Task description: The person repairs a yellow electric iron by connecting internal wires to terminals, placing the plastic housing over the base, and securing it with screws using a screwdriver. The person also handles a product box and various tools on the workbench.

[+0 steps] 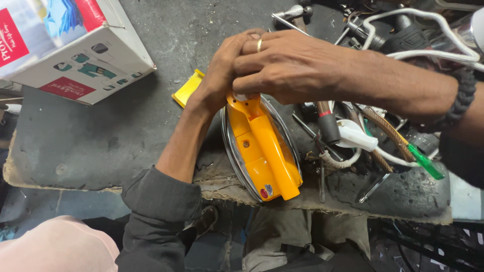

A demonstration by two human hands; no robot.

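A yellow-orange clothes iron (262, 151) with a shiny metal soleplate rim lies on a dark worn bench mat (101, 136), its handle pointing toward me. My left hand (217, 75) comes up from below and grips the far end of the iron's handle. Across it from the right lies my right hand (287, 65), a gold ring on one finger, fingers pressed over the left hand and the iron's tip. A small yellow plastic piece (187, 88) lies just left of my left wrist.
A white appliance box (65, 45) with red and blue print sits at the top left. To the right are white cables (403, 30), a white plug (355, 136), a green-handled screwdriver (426, 163), a braided cord (388, 131) and metal tools. The bench's ragged front edge (327, 209) runs below.
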